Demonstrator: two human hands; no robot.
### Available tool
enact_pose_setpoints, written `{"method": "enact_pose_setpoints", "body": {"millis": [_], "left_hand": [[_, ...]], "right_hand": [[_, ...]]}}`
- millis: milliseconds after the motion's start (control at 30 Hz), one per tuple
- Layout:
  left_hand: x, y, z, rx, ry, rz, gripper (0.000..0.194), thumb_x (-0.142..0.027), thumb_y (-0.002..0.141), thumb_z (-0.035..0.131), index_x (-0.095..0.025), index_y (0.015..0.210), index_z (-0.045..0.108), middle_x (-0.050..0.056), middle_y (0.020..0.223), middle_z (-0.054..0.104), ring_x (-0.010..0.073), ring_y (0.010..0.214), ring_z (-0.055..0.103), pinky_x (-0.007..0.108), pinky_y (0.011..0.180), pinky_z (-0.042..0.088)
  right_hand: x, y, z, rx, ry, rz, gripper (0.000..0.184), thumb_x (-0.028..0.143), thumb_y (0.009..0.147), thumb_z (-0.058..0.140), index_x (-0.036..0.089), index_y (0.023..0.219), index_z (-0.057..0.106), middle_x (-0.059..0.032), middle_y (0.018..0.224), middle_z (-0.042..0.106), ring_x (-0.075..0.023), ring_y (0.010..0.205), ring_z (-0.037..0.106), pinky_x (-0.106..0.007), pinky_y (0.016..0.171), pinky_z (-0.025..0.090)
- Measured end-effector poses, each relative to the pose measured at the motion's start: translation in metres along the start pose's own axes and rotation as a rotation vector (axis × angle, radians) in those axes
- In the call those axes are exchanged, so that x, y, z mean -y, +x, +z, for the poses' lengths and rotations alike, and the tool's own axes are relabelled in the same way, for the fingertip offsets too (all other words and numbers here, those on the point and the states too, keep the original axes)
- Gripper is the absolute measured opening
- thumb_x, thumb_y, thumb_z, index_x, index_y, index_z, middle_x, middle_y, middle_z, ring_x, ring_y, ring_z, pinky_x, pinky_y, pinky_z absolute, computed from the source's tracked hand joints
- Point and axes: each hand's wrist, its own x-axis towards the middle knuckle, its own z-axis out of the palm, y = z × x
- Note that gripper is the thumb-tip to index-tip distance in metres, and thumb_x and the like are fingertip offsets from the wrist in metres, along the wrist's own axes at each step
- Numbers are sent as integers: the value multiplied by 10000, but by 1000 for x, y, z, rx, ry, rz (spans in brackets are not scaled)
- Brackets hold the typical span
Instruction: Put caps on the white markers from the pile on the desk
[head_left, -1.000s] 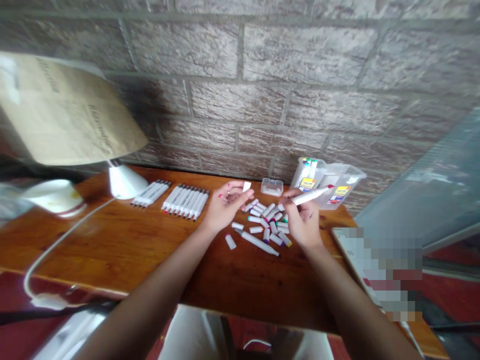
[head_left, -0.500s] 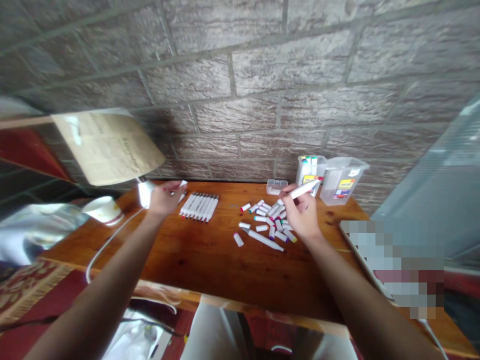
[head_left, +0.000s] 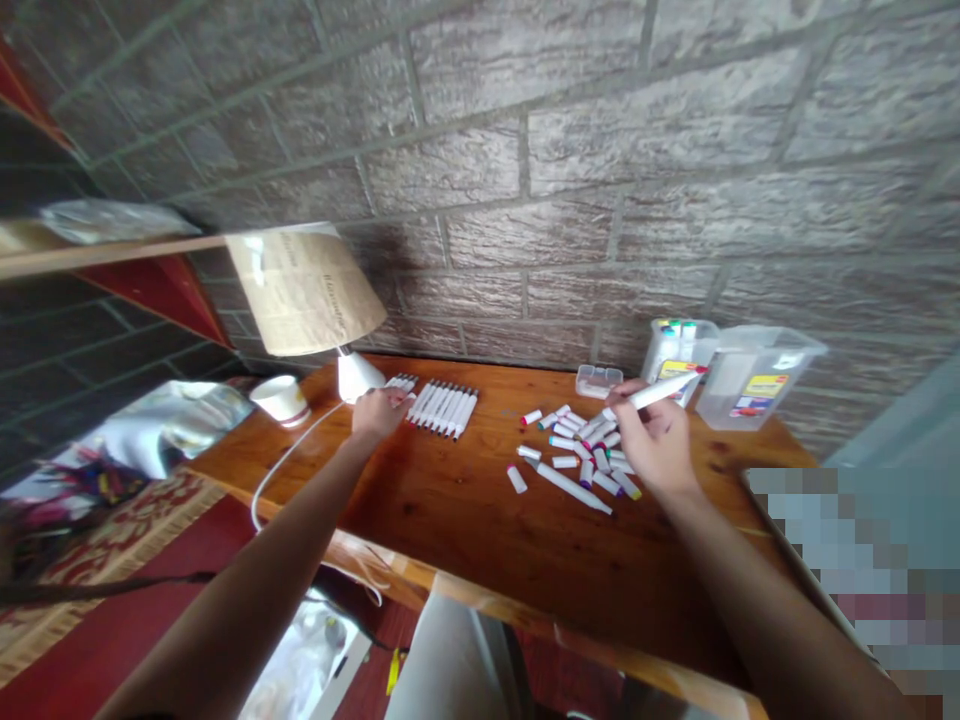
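Note:
My left hand [head_left: 380, 412] is closed beside the lamp base, at the left end of a row of white markers [head_left: 445, 408]. A small white piece that looks like a marker cap [head_left: 409, 400] shows at its fingertips, partly hidden. My right hand [head_left: 660, 440] grips a white marker [head_left: 664, 389] with a red tip, pointing up and to the right. Below and left of that hand lies a pile of loose white marker caps [head_left: 581, 445] with coloured ends. One uncapped marker [head_left: 574, 486] lies slanted at the front of the pile.
Behind my right hand stand a clear box with markers [head_left: 667, 345] and a second clear box [head_left: 750, 375]. A small clear case [head_left: 598, 380] lies near the wall. To the left are a lamp [head_left: 307, 290], a paper cup [head_left: 280, 402] and a white cord [head_left: 289, 455].
The view has turned left, so things sit further right. My left hand has lowered toward the left end of the marker row. My right hand still holds the marker over the caps.

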Motion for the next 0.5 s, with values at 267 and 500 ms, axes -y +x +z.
{"method": "enact_pose_setpoints", "body": {"millis": [267, 500], "left_hand": [[1, 1, -4, -92, -119, -33, 346, -444, 838, 586, -168, 945, 764, 107, 988, 769, 264, 896, 696, 314, 809, 508], [-73, -31, -9, -16, -806, 154, 507, -581, 733, 719, -142, 985, 743, 89, 900, 760, 217, 817, 677, 303, 736, 512]], "right_hand": [[-1, 0, 1, 2, 6, 27, 94, 279, 776, 631, 189, 772, 654, -13, 741, 651, -152, 655, 567, -290, 624, 435], [2, 0, 5, 30, 121, 118, 113, 308, 750, 622, 197, 733, 635, -1, 675, 592, -158, 653, 545, -283, 615, 438]]}}
